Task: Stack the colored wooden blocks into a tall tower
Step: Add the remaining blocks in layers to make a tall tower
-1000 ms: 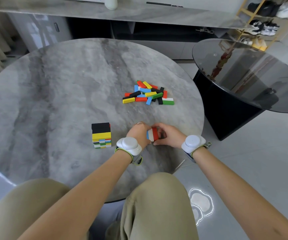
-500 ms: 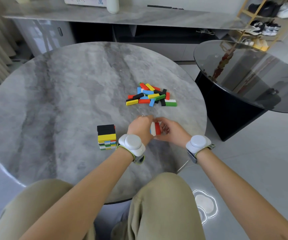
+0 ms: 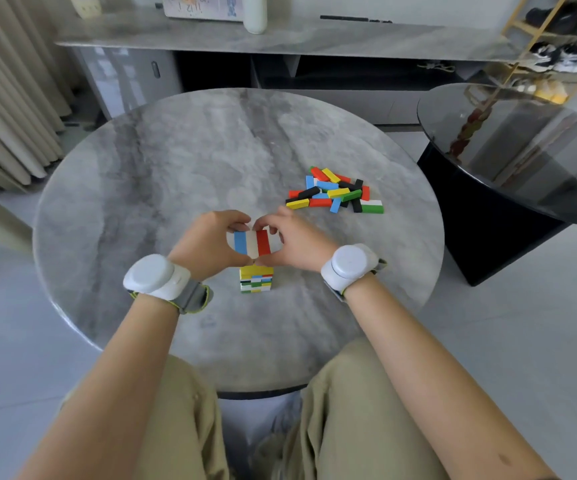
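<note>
Both hands, left hand (image 3: 207,244) and right hand (image 3: 292,239), grip a blue, white and red block row (image 3: 252,242) directly above the striped tower (image 3: 256,279) on the counter (image 3: 183,174); loose blocks (image 3: 333,195) lie at two o'clock.

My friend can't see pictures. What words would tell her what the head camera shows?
Two hands, left hand and right hand, hold a row of three blocks, blue, white and red, above a short tower of colored blocks on a round gray marble table. A loose pile of blocks lies farther back on the right.
</note>
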The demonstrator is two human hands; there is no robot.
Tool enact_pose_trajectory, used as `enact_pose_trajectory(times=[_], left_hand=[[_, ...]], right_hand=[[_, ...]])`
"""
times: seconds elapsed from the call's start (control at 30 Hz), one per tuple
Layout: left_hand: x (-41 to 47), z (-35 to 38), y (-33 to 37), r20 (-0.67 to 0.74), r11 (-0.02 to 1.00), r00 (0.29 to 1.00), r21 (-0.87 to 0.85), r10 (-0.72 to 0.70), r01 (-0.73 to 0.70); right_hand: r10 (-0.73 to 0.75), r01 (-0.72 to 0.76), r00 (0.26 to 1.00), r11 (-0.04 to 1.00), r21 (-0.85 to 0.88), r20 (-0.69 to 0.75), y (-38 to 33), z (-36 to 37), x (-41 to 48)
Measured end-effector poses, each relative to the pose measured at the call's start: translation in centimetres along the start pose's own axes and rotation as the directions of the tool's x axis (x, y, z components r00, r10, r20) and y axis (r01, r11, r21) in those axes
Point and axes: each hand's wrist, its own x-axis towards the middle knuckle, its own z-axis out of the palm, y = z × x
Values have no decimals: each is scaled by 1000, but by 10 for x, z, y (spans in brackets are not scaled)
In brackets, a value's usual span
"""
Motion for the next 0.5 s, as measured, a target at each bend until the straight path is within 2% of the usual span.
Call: enact_pose_trajectory(times=[0.23, 0.5], left_hand=[[5, 5, -3, 63, 991, 998, 130, 9, -17], [11, 7, -1, 82, 987, 997, 162, -9, -4]], right_hand=[[32, -32, 999, 998, 58, 0, 10, 10, -6], [42, -42, 999, 999, 33, 2, 11, 8, -5]])
